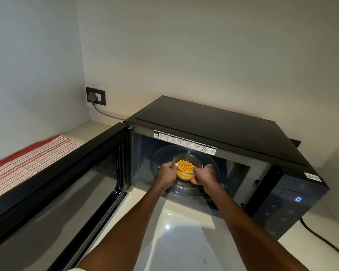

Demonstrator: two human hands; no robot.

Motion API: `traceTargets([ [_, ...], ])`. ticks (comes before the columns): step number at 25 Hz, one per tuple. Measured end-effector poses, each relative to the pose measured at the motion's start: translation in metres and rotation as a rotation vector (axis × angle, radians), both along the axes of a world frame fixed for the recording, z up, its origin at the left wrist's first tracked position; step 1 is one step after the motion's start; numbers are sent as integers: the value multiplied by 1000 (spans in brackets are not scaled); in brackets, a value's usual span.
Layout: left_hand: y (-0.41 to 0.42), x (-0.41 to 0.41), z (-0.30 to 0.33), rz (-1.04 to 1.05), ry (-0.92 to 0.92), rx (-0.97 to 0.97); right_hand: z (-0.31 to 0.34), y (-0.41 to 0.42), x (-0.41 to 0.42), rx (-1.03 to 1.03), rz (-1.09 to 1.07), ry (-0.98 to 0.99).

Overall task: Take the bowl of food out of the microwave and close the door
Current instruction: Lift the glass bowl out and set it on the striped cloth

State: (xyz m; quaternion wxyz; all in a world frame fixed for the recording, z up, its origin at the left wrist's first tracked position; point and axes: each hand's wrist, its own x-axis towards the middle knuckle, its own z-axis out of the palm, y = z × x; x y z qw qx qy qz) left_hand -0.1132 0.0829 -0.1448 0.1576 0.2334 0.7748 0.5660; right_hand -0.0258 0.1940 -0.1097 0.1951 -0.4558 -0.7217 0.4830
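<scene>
A black microwave (213,122) stands on a pale counter with its door (53,184) swung wide to the left. Inside, over the glass turntable (162,153), is a small clear glass bowl (186,156) filled with thin orange-yellow strands of food (186,167). My left hand (167,174) grips the bowl's left rim, thumb on the edge. On the bowl's right side, my right hand (205,176) holds it with fingers curled under the base. Whether the bowl rests on the turntable or is lifted off it I cannot tell.
A red-and-white striped cloth (25,159) lies on the counter at the left, behind the door. A wall socket (95,95) with a grey cable sits in the back corner. The control panel (286,208) shows a lit 0. A black cord (325,241) runs across the counter (180,231) at right.
</scene>
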Motion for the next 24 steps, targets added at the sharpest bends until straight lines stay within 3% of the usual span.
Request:
traceTargets([
  [8, -52, 27, 23, 102, -220, 93, 25, -43, 35, 113, 52, -42],
  [16, -123, 70, 68, 211, -206, 34, 65, -118, 82, 214, 0, -59],
  [24, -201, 110, 125, 195, -142, 22, 111, -199, 124, 344, -26, -54],
])
